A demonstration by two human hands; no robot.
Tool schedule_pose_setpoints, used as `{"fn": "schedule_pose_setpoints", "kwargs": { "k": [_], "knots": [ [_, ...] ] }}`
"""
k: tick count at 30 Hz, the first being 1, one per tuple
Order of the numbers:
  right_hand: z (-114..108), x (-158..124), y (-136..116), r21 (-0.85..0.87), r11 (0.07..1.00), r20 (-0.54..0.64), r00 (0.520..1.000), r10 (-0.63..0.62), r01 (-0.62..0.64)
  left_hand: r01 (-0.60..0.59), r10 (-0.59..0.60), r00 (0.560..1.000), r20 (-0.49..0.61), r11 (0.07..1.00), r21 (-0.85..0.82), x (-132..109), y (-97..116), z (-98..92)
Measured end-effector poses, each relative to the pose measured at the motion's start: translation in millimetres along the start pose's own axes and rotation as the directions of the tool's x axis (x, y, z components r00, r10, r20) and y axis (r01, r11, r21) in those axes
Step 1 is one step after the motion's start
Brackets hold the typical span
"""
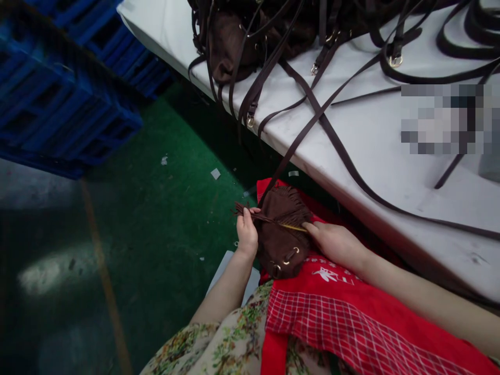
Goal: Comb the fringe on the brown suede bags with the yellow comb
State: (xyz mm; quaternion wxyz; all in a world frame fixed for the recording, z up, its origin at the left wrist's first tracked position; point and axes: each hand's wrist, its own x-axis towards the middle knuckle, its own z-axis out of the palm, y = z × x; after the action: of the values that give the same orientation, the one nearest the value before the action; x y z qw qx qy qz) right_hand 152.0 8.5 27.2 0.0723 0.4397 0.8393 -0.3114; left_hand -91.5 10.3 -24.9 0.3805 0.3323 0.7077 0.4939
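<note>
A small dark brown fringed bag (279, 250) with gold eyelets lies on my lap, over a red apron (351, 294). At its left edge my left hand (247, 229) is closed on a brown fringed tassel (242, 209). My right hand (322, 237), at the bag's right side, pinches the end of a thin yellow tool (292, 227) that runs across the bag toward the tassel cords. What the tool's far tip does among the cords is too small to tell. A long brown strap (300, 136) rises from the bag onto the table.
The white table (390, 161) runs along the right, bearing a pile of brown bags (230, 44) and straps with gold buckles. Some straps hang over its edge. Blue pallets (66, 99) are stacked at the upper left. Scraps (215, 173) lie on the green floor (156, 219).
</note>
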Motion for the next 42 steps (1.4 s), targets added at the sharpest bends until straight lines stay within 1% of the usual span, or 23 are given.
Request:
{"fn": "schedule_pose_setpoints", "kwargs": {
  "k": [2,4,8,10,14,16,17,19,20,22,23,25,26,28,29,31,33,36,39,41,42],
  "knots": [
    [7,4,10,-0.045,0.997,-0.034,0.997,0.062,-0.064,-0.042,0.043,0.999,-0.029,0.999,0.022,1,0,-3.0],
    [14,9,18,-0.044,0.990,-0.085,0.988,0.132,-0.136,-0.090,0.093,0.995,-0.043,0.993,0.070,1,1,-5.7],
    [22,20,23,-0.025,0.963,-0.177,0.949,0.261,-0.269,-0.135,0.136,0.991,0.009,0.974,0.183,0,1,-10.1],
    [24,24,23,-0.048,0.955,-0.203,0.939,0.277,-0.292,-0.147,0.143,0.989,0.034,0.965,0.218,1,1,-12.2],
    [27,30,26,-0.059,0.960,-0.233,0.939,0.254,-0.274,-0.182,0.173,0.983,0.058,0.946,0.269,4,1,-17.4],
    [28,35,32,0.019,0.959,-0.233,0.932,0.279,-0.282,-0.212,0.188,0.976,0.110,0.935,0.283,4,5,-20.1],
    [27,37,36,0.082,0.950,-0.237,0.920,0.311,-0.300,-0.229,0.195,0.970,0.143,0.931,0.284,3,7,-21.3],
    [21,40,40,0.242,0.910,-0.256,0.883,0.393,-0.336,-0.266,0.212,0.955,0.209,0.923,0.279,-1,15,-22.9],
    [15,41,39,0.320,0.887,-0.272,0.865,0.422,-0.332,-0.283,0.218,0.946,0.240,0.917,0.281,-3,19,-23.4],
    [-1,38,29,0.417,0.868,-0.326,0.847,0.419,-0.269,-0.307,0.221,0.930,0.293,0.905,0.295,-8,27,-23.6],
    [-11,36,20,0.431,0.877,-0.361,0.850,0.384,-0.213,-0.314,0.218,0.925,0.312,0.900,0.303,-9,31,-23.3],
    [-28,30,-2,0.410,0.908,-0.407,0.872,0.271,-0.091,-0.317,0.210,0.920,0.331,0.895,0.313,-12,38,-22.0],
    [-35,28,-14,0.394,0.918,-0.405,0.890,0.209,-0.037,-0.315,0.206,0.919,0.336,0.897,0.311,-13,41,-20.9],
    [-42,28,-34,0.357,0.933,-0.369,0.923,0.107,0.035,-0.299,0.189,0.917,0.352,0.909,0.291,-16,45,-17.9],
    [-43,29,-42,0.324,0.945,-0.343,0.937,0.070,0.048,-0.284,0.173,0.915,0.366,0.919,0.275,-17,47,-16.1],
    [-41,34,-52,0.213,0.977,-0.289,0.957,0.038,0.026,-0.236,0.134,0.912,0.389,0.945,0.229,-21,51,-12.7],
    [-39,37,-56,0.077,0.997,-0.235,0.971,0.034,-0.016,-0.187,0.102,0.907,0.408,0.967,0.175,-25,54,-10.1],
    [-37,39,-59,-0.090,0.994,-0.182,0.982,0.042,-0.059,-0.158,0.095,0.901,0.423,0.981,0.115,-29,56,-8.4],
    [-37,41,-56,-0.195,0.975,-0.197,0.978,0.068,-0.107,-0.174,0.113,0.903,0.415,0.979,0.110,-29,55,-9.7],
    [-37,44,-48,-0.213,0.965,-0.228,0.968,0.104,-0.154,-0.177,0.108,0.895,0.432,0.977,0.122,-30,54,-12.3],
    [-37,46,-41,-0.201,0.960,-0.239,0.960,0.147,-0.197,-0.176,0.101,0.885,0.454,0.976,0.127,-30,53,-14.1]
  ]
}}
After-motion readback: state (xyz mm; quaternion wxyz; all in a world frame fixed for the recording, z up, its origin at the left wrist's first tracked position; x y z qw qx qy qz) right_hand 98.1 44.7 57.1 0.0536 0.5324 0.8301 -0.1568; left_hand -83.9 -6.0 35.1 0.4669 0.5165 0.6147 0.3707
